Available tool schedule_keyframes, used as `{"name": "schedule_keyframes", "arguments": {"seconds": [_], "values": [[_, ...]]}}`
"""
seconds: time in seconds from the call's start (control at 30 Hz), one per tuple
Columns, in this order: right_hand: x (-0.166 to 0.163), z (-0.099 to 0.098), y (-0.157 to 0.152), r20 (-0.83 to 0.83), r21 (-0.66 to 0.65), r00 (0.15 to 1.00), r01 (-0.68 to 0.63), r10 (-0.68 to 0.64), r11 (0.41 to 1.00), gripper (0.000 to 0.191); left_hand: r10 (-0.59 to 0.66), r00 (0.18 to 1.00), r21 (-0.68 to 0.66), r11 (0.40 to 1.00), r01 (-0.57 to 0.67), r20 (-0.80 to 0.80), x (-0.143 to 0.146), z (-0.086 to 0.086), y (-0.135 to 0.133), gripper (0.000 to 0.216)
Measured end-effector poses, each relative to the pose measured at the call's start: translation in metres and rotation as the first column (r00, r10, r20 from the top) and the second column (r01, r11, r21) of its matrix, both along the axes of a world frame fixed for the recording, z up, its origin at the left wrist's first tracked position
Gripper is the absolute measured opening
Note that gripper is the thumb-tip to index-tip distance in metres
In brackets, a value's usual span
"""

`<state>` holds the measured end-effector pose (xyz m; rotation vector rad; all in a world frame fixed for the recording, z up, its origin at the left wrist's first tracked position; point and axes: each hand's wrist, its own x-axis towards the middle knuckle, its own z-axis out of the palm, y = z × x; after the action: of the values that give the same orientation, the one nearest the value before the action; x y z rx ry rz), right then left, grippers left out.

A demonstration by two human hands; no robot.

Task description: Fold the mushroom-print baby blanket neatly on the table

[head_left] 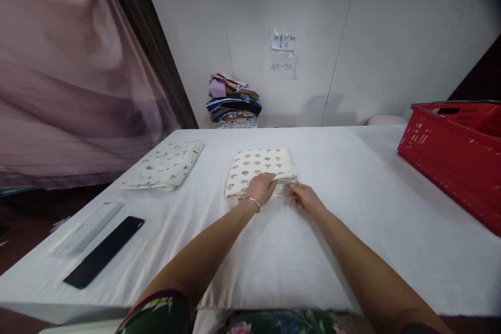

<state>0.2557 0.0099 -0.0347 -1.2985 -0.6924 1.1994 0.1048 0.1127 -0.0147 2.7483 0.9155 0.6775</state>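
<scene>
A folded cream cloth with small green tree prints lies in the middle of the white-covered table. My left hand, with a bracelet at the wrist, rests on the cloth's near edge with fingers curled over it. My right hand pinches the same near edge at its right corner. A second folded cloth with a small print lies apart to the left.
A red plastic basket stands at the table's right edge. A black flat device and a pale flat strip lie at the near left. A stack of folded clothes sits behind the table against the wall. A pink curtain hangs left.
</scene>
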Motion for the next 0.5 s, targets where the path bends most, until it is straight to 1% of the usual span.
{"name": "schedule_keyframes", "arguments": {"seconds": [0.07,0.13,0.2,0.27,0.4,0.5], "values": [[-0.006,0.001,0.002,-0.114,0.009,0.992,-0.044,0.045,0.999,0.027,-0.041,0.999,0.010,0.999,0.041,-0.003,-0.001,-0.001,-0.002,0.023],[-0.009,0.002,0.004,-0.179,0.023,0.983,-0.038,0.042,0.999,0.023,-0.081,0.997,0.018,0.997,0.081,0.001,-0.001,0.000,-0.005,0.024],[-0.011,0.001,0.006,-0.222,0.028,0.975,-0.017,0.023,0.999,0.019,-0.095,0.995,0.008,0.995,0.095,0.008,0.001,0.002,-0.007,0.026],[-0.011,-0.001,0.007,-0.256,0.023,0.967,0.000,0.006,1.000,0.015,-0.086,0.996,-0.017,0.996,0.087,0.015,0.006,0.005,-0.008,0.028],[-0.009,-0.006,0.009,-0.308,0.011,0.951,-0.005,0.008,1.000,0.010,-0.083,0.996,-0.055,0.995,0.082,-0.019,0.018,0.011,-0.007,0.020],[-0.007,-0.008,0.009,-0.310,0.012,0.951,0.010,-0.006,1.000,0.012,-0.028,1.000,0.000,1.000,0.028,-0.008,0.023,0.017,-0.005,0.020]]}}
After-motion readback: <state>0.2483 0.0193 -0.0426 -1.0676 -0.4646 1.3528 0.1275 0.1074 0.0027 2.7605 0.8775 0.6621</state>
